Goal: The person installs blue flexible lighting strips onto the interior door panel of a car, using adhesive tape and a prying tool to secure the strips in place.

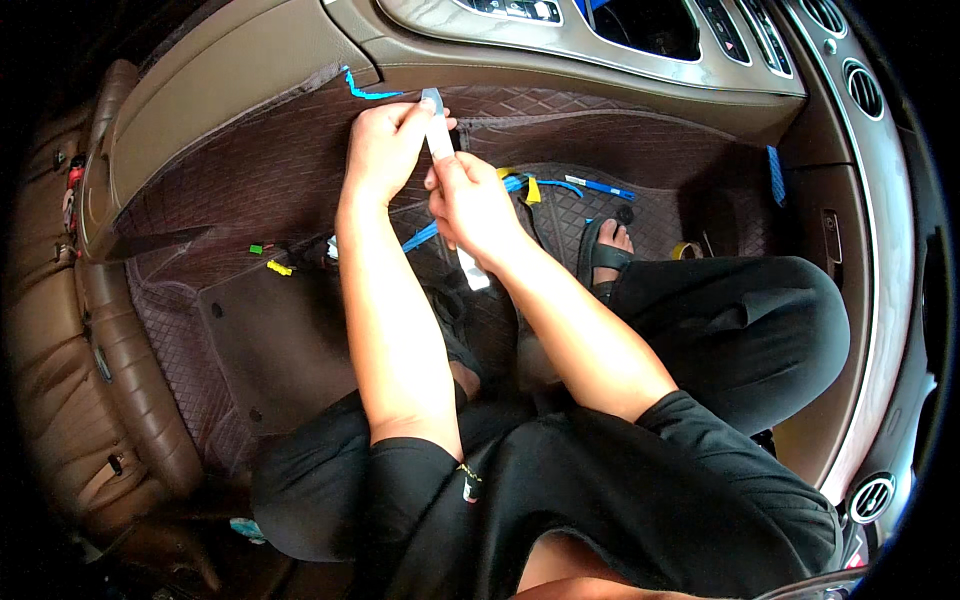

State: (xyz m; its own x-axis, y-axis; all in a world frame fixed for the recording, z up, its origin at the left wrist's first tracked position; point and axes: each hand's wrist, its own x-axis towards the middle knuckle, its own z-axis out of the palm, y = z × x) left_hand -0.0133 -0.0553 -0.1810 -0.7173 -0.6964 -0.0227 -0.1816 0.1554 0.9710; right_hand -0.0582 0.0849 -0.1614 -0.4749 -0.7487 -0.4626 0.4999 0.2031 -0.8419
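My left hand [385,145] pinches the upper end of a long, flat white strip [438,132] between thumb and fingers. Its tip looks greyish and half see-through. Lower down, my right hand [472,200] is closed around the same strip, and the strip's far end comes out below that hand. The strip is held up in front of the brown quilted liner [290,140] under the centre console. A bright blue strip [370,93] sticks out at the liner's upper edge, just left of my left hand. What the strip is made of, I cannot tell.
A blue and white stick [600,188], blue strips [420,237] and a yellow piece [533,190] lie beyond my right hand. Small yellow [279,268] and green [256,249] bits are at left. The console [610,85] overhangs the footwell; a brown seat [60,330] borders the left.
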